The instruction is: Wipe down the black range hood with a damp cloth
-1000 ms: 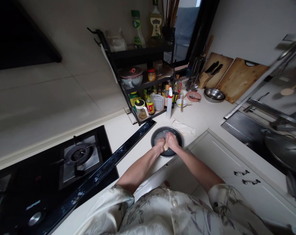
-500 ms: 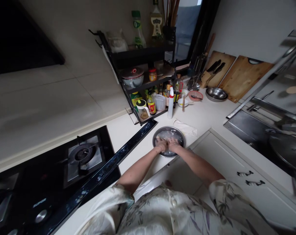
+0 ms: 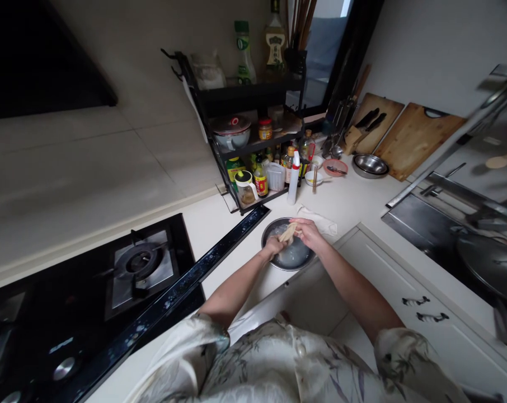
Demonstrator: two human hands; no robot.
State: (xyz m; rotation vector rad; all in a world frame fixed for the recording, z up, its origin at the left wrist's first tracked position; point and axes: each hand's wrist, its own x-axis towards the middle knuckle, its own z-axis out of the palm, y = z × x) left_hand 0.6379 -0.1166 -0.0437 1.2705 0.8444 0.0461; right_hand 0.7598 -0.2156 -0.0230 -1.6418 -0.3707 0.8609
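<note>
Both hands, the left hand [image 3: 274, 246] and right hand [image 3: 310, 232], close their fingers on a pale dough lump [image 3: 287, 232] (soft-looking), above the metal bowl [image 3: 268, 232] on the worktop [image 3: 350, 201], white cloth [image 3: 320, 219] at two o'clock.

Location: a home kitchen. A gas hob [image 3: 140, 263] is set into the pale counter [image 3: 354, 196]. A black condiment rack [image 3: 253, 123] is stocked with sauce bottles. Wooden cutting boards [image 3: 417, 137] are leaned against the wall beside a steel sink [image 3: 430, 224].
</note>
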